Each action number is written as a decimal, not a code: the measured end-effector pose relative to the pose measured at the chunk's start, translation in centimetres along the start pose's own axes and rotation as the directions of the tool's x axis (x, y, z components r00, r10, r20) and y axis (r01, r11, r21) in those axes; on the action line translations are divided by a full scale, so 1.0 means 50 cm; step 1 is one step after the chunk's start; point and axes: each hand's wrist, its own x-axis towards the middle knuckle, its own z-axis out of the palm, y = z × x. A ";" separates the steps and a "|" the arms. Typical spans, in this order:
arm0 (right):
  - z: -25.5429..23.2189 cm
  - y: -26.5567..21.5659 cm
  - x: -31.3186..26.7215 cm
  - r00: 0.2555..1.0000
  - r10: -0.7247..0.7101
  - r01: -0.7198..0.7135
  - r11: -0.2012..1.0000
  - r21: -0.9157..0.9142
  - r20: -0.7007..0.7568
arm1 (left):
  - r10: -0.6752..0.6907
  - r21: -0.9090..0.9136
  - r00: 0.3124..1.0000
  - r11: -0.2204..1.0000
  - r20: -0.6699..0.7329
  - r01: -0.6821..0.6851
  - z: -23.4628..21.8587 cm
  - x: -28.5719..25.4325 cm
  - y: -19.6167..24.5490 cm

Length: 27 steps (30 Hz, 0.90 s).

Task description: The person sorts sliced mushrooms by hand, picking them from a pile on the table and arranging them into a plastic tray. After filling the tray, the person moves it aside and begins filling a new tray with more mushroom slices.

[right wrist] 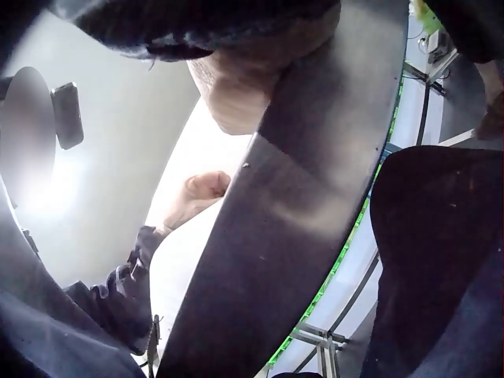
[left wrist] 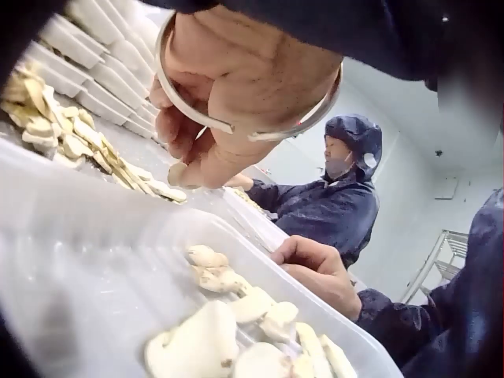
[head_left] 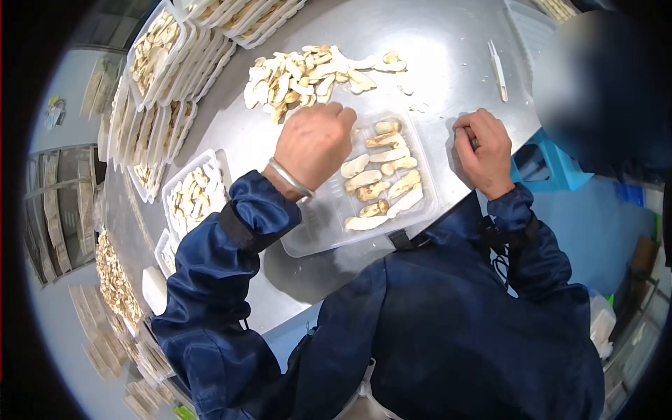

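My left hand point(head_left: 315, 147), a metal bracelet at its wrist, is over the upper left part of a clear tray point(head_left: 315, 231). In the left wrist view the fingers of the left hand point(left wrist: 236, 102) are bent and pinch a small pale piece point(left wrist: 179, 175), apparently a mushroom slice. Rows of mushroom slices point(head_left: 389, 155) lie in the tray's right half. Right of the tray, my right hand point(head_left: 484, 150) rests on the metal table point(head_left: 448, 91) with loosely curled fingers; no held thing shows. The right wrist view shows part of the right hand point(right wrist: 240, 90).
Behind the tray lies a pile of mushroom slices point(head_left: 294, 77). White tweezers point(head_left: 498, 73) lie at the upper right. Stacked trays of slices point(head_left: 157, 56) stand at the left, with another filled tray point(head_left: 192, 199) nearer. Another person point(left wrist: 331, 205) is across the table.
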 end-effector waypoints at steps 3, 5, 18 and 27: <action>-0.002 -0.001 -0.001 1.000 0.004 -0.004 1.000 -0.006 0.006 | 0.061 0.056 0.997 0.997 -0.056 -0.058 0.022 -0.020 -0.001; -0.001 0.001 -0.001 1.000 0.010 -0.010 1.000 -0.009 0.011 | 0.093 0.098 0.995 0.991 -0.047 -0.089 0.034 -0.020 -0.006; 0.001 0.003 -0.001 1.000 0.011 -0.011 1.000 -0.012 0.015 | -0.079 -0.311 0.996 0.947 0.029 0.084 -0.003 -0.043 -0.020; 0.000 0.003 -0.002 1.000 0.012 -0.012 1.000 -0.018 0.013 | -0.130 -0.286 0.990 0.948 0.061 0.142 0.023 -0.041 0.000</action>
